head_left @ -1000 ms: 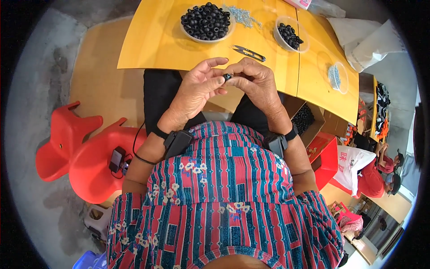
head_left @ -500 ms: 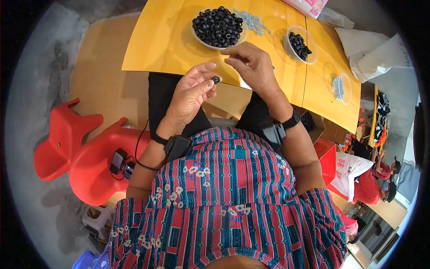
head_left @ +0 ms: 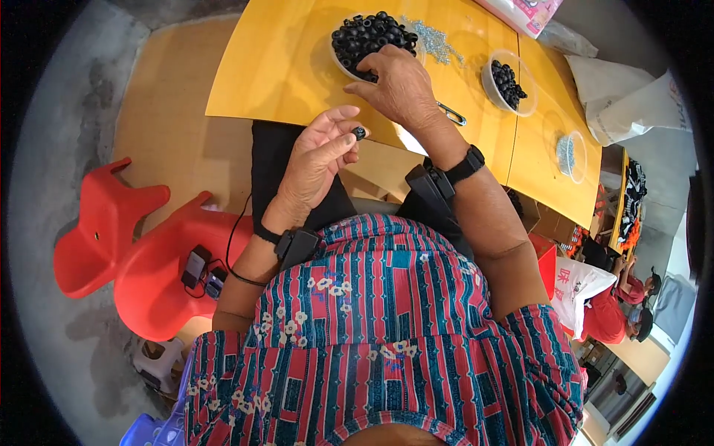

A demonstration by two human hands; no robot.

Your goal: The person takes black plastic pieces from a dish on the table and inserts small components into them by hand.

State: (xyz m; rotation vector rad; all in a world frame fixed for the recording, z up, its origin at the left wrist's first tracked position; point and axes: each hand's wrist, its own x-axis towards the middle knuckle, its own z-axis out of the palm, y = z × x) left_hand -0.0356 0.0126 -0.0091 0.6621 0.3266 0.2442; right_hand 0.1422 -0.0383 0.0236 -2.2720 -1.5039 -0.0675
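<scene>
Between the thumb and fingers of my left hand (head_left: pixel 316 156) is a small round black plastic piece (head_left: pixel 359 133), held just off the table's near edge. My right hand (head_left: pixel 403 88) is at the near side of a clear bowl (head_left: pixel 422 53) heaped with similar black pieces (head_left: pixel 368 33). Its thumb is spread from the index finger, and nothing shows between them. The other fingertips are partly hidden. Small shiny clear-blue bits (head_left: pixel 435 41) lie loose beside the bowl.
On the yellow table (head_left: pixel 275 67) are a slim dark tool (head_left: pixel 451 114), a tub of black pieces (head_left: pixel 508 85) and a cup of pale blue bits (head_left: pixel 567 154). Red chairs (head_left: pixel 156 275) stand at left. Another person in red (head_left: pixel 606 316) is at far right.
My right hand has moved up and forward to the bowl of black pieces, uncovering the slim tool on the table. My left hand keeps its hold on the black piece, nearly still.
</scene>
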